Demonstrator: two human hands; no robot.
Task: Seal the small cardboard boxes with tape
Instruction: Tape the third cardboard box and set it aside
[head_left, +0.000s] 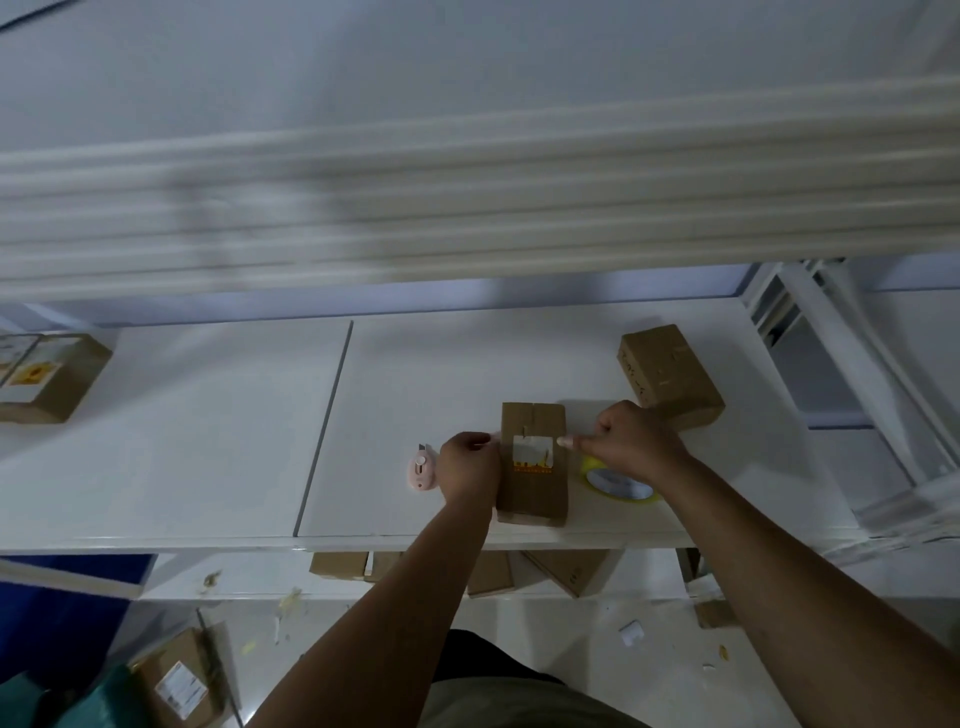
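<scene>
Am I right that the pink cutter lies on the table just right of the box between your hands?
Not quite: the head view shows the pink cutter lying on the table just left of the box, beside the left hand.

Your right hand (631, 441) covers part of the tape roll (621, 488), and your left hand (467, 465) hides one side of the pink cutter (418, 470). The label (532, 449) on the box (532, 499) between them is too small to read; whatever your fingers (569, 442) pinch is too faint to tell.
</scene>
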